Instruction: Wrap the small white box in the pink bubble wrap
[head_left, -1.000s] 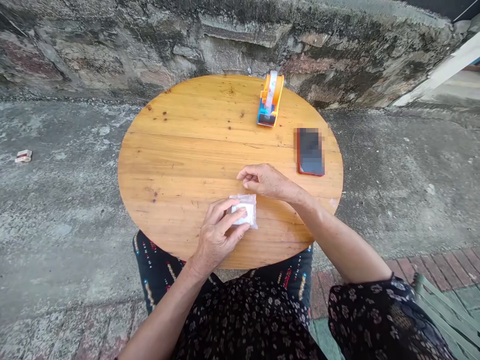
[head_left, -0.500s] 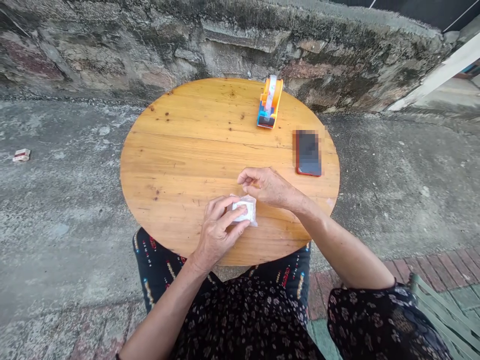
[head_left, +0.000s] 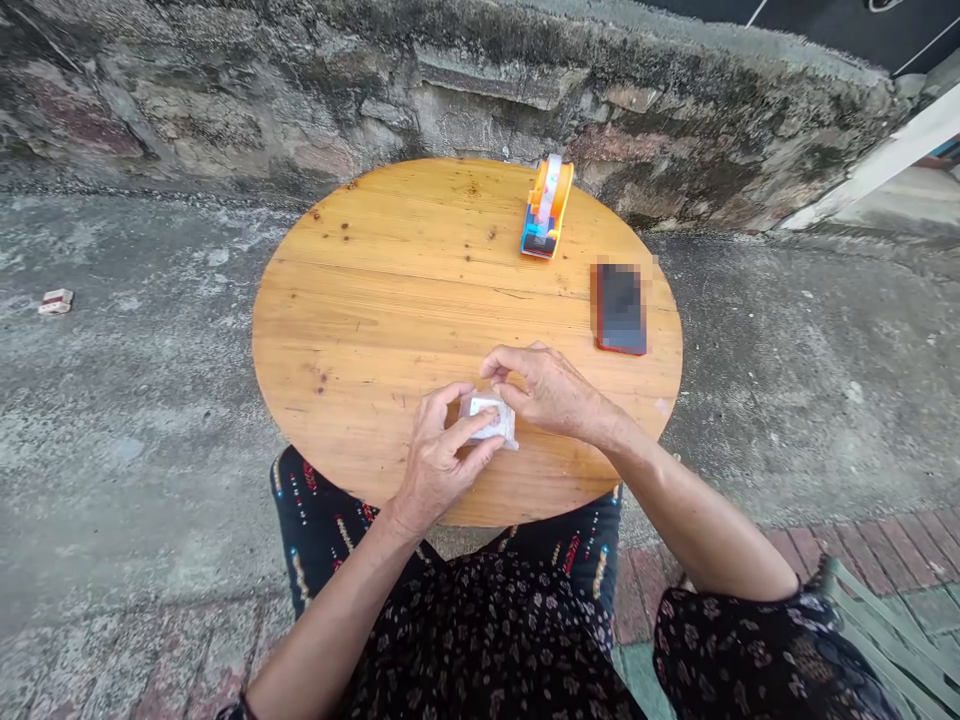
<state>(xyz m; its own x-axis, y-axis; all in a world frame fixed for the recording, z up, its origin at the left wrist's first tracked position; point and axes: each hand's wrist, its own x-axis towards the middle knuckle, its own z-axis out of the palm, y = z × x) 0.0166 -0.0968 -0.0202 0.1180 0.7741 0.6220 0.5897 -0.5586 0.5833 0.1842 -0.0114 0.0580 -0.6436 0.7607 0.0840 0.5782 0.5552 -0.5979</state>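
**Bracing on one side, pinching on the other**

At far left, a carton [head_left: 56,301] lies on the ground, apart from the work. The left hand [head_left: 442,450] comes in palm down, its fingers partly spread and holding the packet [head_left: 504,424]: thumb along the near edge, one fingertip on top, another near the far left corner. The packet lies near the person's edge of the tabletop [head_left: 360,330], white inside a clear wrap [head_left: 512,443]. The right hand [head_left: 551,395] bends over the packet's far edge with fingers curled, thumb and forefinger nearly together; whether they grip any wrap cannot be told. Beyond stand the tape [head_left: 547,210] and, farther right, the phone [head_left: 621,308], both clear of the hands.

For good handling, the left fingers should press lightly, enough to prevent sliding without denting the contents. The right fingertips are best placed low against the edge, pinching only the wrap, with small, level movements to avoid tearing.
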